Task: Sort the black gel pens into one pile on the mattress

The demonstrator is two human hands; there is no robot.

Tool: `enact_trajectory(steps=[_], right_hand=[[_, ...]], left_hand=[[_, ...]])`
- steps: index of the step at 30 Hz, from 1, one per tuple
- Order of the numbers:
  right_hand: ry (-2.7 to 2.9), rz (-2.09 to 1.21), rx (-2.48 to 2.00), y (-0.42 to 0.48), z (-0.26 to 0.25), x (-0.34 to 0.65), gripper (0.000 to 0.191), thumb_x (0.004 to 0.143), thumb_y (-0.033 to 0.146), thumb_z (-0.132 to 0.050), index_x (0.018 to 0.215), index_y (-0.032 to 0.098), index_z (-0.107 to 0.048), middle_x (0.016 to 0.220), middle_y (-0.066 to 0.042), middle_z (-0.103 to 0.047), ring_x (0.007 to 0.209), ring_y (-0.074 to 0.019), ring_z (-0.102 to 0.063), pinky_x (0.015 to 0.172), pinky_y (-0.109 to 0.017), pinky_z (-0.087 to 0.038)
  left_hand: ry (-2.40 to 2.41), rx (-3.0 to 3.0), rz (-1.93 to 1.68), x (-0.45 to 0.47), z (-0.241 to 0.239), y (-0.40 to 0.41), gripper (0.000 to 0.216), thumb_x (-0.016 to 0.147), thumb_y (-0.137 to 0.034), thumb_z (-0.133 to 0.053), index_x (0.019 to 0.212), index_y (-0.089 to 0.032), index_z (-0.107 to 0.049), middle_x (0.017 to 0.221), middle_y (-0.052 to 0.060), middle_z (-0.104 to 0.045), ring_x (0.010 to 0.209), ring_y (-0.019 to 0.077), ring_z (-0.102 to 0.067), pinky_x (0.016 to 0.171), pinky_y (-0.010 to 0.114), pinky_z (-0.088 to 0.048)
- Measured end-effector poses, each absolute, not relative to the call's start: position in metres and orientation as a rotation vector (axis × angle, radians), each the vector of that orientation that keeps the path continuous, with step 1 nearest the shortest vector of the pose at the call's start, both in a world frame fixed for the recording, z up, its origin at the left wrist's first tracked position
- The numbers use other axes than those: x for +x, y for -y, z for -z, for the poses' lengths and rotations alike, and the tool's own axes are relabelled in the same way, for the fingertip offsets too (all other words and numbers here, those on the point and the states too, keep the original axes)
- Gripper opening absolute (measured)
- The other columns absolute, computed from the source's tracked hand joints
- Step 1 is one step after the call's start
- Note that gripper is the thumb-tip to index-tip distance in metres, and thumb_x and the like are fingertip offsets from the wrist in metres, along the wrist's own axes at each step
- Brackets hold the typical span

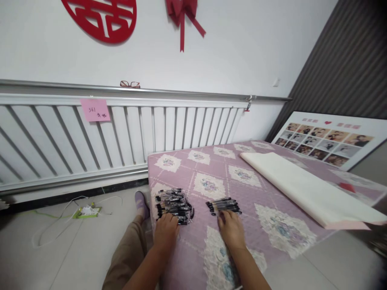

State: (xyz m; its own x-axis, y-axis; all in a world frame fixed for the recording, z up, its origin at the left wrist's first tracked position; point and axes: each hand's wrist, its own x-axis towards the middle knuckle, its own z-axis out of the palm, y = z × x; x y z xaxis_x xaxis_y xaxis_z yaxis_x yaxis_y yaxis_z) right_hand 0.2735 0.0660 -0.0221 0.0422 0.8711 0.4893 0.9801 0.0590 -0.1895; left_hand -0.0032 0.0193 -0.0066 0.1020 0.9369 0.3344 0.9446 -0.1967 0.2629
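Two groups of pens are laid near the table's left front corner. The big pile is touched by the flat, unclenched left hand; the small row, long axes left-right, lies just beyond the relaxed, empty right hand.

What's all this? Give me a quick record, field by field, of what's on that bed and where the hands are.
surface: purple patterned quilt
left hand: resting on the near edge of the loose pile of pens
right hand: fingertips at the tidy row of pens
also on quilt: cream roll of paper
behind: white radiator with pink note; glasses on the ledge above
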Motion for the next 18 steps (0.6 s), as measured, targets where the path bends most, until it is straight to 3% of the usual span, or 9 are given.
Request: enact_trajectory(steps=[6,18], right_hand=[[1.825,0.281,-2.067,-0.052,0.003,0.259,0.024,0.086,0.032,-0.055,0.105,0.023,-0.066,0.108,-0.009,-0.063,0.102,-0.0268,-0.052,0.081,-0.036,-0.039],[1.938,0.270,-1.890,-0.038,0.005,0.251,0.019,0.084,0.032,-0.058,0.100,0.024,-0.064,0.100,-0.005,-0.067,0.098,-0.0253,-0.056,0.086,-0.040,-0.034]], left_hand=[[1.947,-2.326,0.759,-0.004,0.005,-0.016,0.008,0.084,-0.018,-0.064,0.078,-0.022,-0.059,0.087,0.001,-0.060,0.090,0.0206,-0.053,0.077,0.031,-0.037],[1.736,-2.474,0.835,-0.004,0.005,-0.011,0.009,0.087,-0.018,-0.057,0.078,-0.021,-0.057,0.086,0.002,-0.057,0.087,0.0192,-0.052,0.083,0.032,-0.041]])
